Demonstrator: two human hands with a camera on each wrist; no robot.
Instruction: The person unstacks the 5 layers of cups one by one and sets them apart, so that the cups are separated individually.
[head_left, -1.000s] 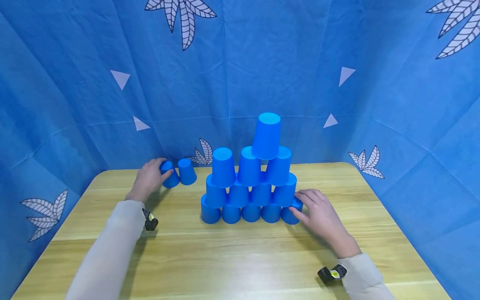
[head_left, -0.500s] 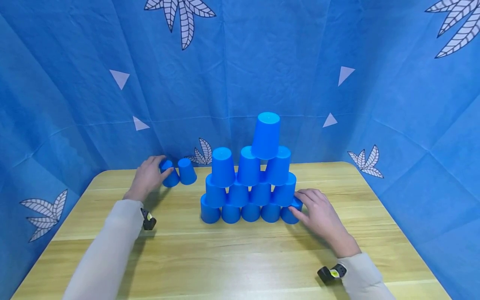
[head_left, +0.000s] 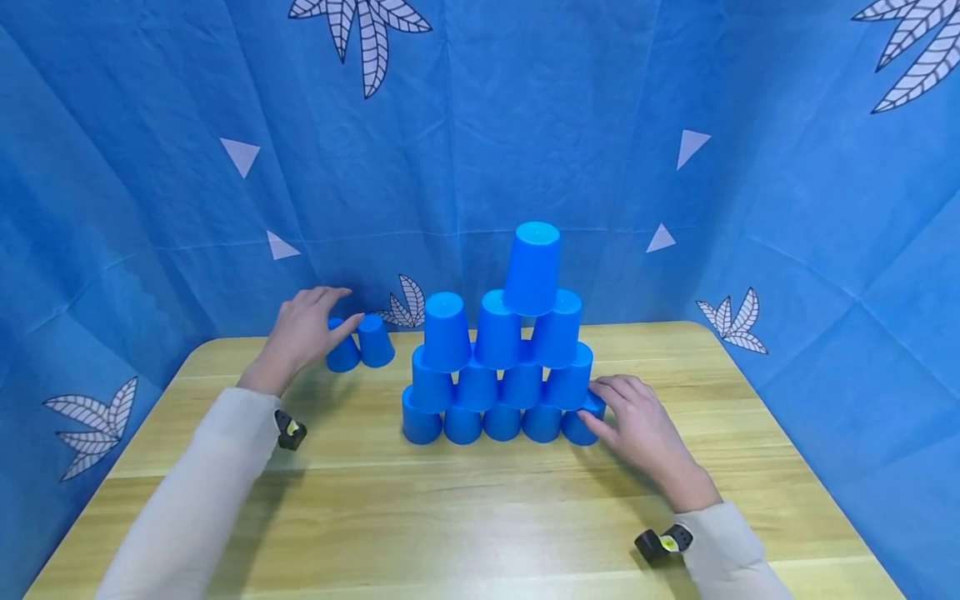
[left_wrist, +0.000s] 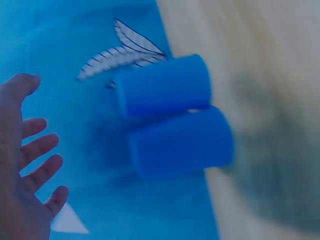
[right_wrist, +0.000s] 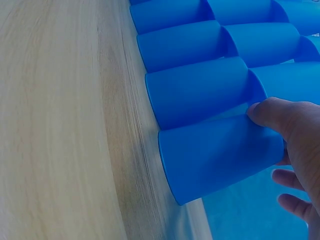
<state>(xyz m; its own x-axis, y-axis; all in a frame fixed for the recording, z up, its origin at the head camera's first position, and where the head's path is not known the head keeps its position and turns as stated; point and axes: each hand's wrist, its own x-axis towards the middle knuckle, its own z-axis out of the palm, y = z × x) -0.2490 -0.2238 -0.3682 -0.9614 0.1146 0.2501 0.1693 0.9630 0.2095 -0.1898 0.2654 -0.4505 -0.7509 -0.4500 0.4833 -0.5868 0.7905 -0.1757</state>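
At the far left of the table, two upside-down blue cups stand close together, the left cup (head_left: pixel 342 357) and the right cup (head_left: pixel 376 342). My left hand (head_left: pixel 302 333) hovers over the left one, fingers spread and holding nothing; in the left wrist view both cups lie apart from the fingers (left_wrist: pixel 42 145). Blue cups form a stacked pyramid (head_left: pixel 478 387), with three in the third row and a single top cup (head_left: pixel 533 271). My right hand (head_left: pixel 645 429) holds the bottom-right cup (right_wrist: pixel 220 155) between thumb and fingers, the thumb near its upper end; the fingers are partly hidden behind it.
The wooden table (head_left: pixel 465 517) has a blue patterned curtain (head_left: pixel 480 150) along its back and sides. Between the pyramid and the two separate cups lies a gap of bare tabletop.
My left hand has come off the left separate cup, rising and opening wider. The two cups stay where they were. My right hand and the pyramid have not visibly moved.
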